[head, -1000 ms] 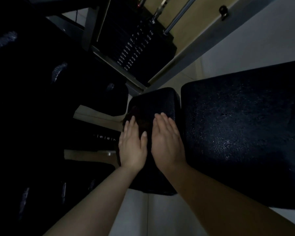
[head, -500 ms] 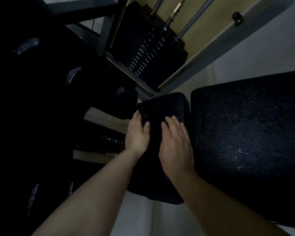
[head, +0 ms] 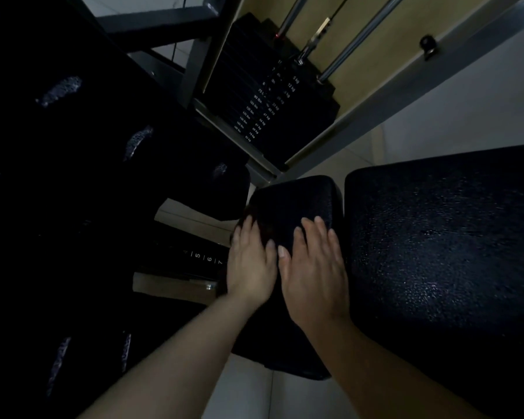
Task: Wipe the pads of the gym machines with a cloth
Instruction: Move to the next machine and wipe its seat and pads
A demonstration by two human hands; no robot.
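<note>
Head view, dim light. Both hands lie flat, fingers straight, on a small black pad (head: 297,204) at centre: left hand (head: 250,266) on a dark cloth (head: 256,220) at the pad's 9 o'clock edge, right hand (head: 313,273) just beside it. A larger pad (head: 442,252) sits at 3 o'clock. At 12 o'clock, a weight stack (head: 263,107) reads "5 kg", "12 kg". At 9 o'clock, a scale (head: 204,257) reads "5 6 7".

Black weight stack (head: 266,98) with steel guide rods (head: 357,40), pale tiled floor (head: 242,391).
</note>
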